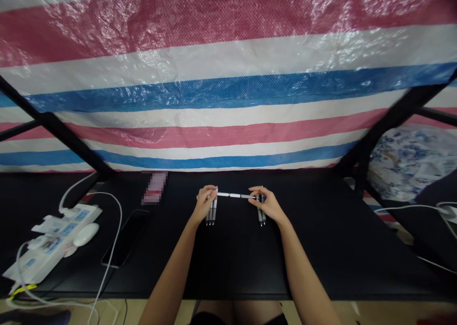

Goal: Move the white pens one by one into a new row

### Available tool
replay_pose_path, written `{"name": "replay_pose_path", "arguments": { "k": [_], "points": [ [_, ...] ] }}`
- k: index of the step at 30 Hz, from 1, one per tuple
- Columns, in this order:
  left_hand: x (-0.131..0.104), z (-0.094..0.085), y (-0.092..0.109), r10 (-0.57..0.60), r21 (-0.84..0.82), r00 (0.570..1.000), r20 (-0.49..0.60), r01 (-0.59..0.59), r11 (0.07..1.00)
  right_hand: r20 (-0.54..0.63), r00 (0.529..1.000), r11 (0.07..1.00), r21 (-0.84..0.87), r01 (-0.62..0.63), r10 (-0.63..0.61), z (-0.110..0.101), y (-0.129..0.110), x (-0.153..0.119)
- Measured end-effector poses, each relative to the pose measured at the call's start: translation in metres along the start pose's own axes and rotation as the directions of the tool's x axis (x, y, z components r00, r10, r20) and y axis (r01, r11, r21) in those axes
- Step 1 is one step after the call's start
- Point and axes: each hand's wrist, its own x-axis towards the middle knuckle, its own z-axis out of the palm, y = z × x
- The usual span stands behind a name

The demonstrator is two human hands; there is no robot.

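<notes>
A slim white and grey pen [233, 195] with dark bands lies crosswise between my two hands. My left hand [204, 203] pinches its left end, fingers bent together. Its right end is between the thumb and fingers of my right hand [269, 204]. Under my left fingers, three grey and white pens [210, 215] lie side by side on the black tabletop, tips toward me. A smaller group of similar pens [262, 216] lies beside and partly beneath my right hand, also pointing toward me. My fingers hide the far ends of both groups.
At the left are a white power strip [53, 244] with plugs and cables, and a black phone [125, 239] crossed by a white cable. A blurred-out pink item [154, 187] lies farther back. Striped sheeting [228, 96] hangs behind, between black frame bars [73, 141].
</notes>
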Motion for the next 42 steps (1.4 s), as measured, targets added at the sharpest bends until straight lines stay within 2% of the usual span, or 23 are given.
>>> {"name": "replay_pose_path", "arguments": {
  "k": [11, 16, 21, 25, 33, 42],
  "points": [
    [-0.001, -0.0009, 0.0004, 0.01, 0.018, 1.0, 0.024, -0.01, 1.0, 0.03, 0.999, 0.999, -0.038, -0.026, 0.027, 0.0023, 0.0021, 0.0002],
    [-0.0018, -0.0017, 0.0013, 0.03, 0.073, 0.999, 0.04, -0.033, 0.997, 0.062, 0.998, 0.997, -0.081, 0.003, 0.002, 0.002, -0.0013, 0.0012],
    [-0.002, -0.0003, -0.0002, 0.062, 0.092, 0.997, 0.042, -0.066, 0.994, 0.02, 0.999, 0.993, -0.115, 0.028, -0.026, 0.0049, -0.0013, 0.0013],
    [-0.0014, 0.0, -0.0009, 0.043, 0.044, 0.999, 0.03, -0.045, 0.998, 0.026, 0.999, 0.992, -0.124, 0.027, -0.024, 0.0075, -0.0001, 0.001],
    [0.0002, 0.0006, -0.0037, 0.029, 0.008, 1.0, -0.008, -0.028, 1.0, -0.031, 0.999, 1.0, -0.018, -0.016, 0.016, 0.0048, 0.0055, 0.0003],
    [0.0008, 0.0015, -0.0042, 0.032, -0.006, 0.999, -0.02, -0.032, 0.999, 0.022, 0.999, 0.999, -0.028, -0.031, 0.032, 0.0031, 0.005, 0.0004]
  ]
}}
